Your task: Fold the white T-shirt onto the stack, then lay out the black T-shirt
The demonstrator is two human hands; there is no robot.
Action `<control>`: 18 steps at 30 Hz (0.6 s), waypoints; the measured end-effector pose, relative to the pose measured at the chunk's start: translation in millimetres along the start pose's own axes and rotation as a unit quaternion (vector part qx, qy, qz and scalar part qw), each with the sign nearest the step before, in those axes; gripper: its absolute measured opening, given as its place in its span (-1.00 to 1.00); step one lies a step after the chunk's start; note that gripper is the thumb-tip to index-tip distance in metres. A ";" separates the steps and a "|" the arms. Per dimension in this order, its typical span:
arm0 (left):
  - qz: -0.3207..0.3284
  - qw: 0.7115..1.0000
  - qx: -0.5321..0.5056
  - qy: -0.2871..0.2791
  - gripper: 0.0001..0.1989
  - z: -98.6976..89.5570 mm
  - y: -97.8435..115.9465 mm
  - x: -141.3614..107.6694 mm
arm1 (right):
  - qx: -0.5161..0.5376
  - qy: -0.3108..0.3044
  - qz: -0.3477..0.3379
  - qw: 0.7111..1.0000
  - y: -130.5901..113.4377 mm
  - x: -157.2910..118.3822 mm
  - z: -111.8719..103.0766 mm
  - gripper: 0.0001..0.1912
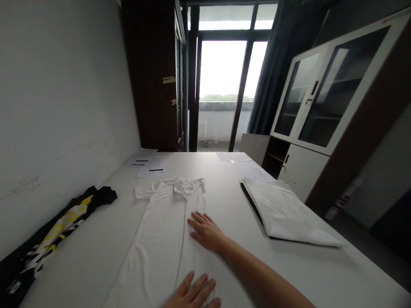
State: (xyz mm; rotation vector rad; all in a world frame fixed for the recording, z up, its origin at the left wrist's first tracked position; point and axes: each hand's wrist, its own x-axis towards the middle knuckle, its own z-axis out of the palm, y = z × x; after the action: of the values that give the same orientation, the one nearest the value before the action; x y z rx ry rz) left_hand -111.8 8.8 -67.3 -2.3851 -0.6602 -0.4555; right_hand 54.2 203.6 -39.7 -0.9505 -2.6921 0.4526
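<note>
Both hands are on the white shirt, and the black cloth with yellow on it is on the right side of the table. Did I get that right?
Not quite: the head view shows the black cloth with yellow on it on the left side of the table. The left hand and right hand are on the white shirt.

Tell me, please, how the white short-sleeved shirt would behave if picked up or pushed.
The white short-sleeved shirt is probably floppy, since its collar lies in soft wrinkles. It looks light, as it lies thin and flat. If pushed, it may slide or bunch, because the table beneath looks smooth.
</note>
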 end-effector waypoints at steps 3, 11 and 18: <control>-0.014 0.999 0.028 0.037 -0.58 1.5 5.8 -0.5 | -0.005 -0.018 0.009 1.000 0.1 1.3 -2.0 -0.33; -0.010 0.999 0.029 0.026 -0.59 16.3 11.1 3.9 | -0.023 -0.015 0.039 0.999 15.7 14.7 2.4 -0.29; -0.046 0.994 0.015 0.097 -0.66 42.8 23.2 10.0 | -0.044 0.012 0.121 0.992 30.5 54.1 7.6 -0.32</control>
State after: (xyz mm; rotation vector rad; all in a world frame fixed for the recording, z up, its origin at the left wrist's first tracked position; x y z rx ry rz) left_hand -84.0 23.7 -105.8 -2.2531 -0.6837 -0.7018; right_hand 28.0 259.4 -50.9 -1.3076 -2.6041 0.3691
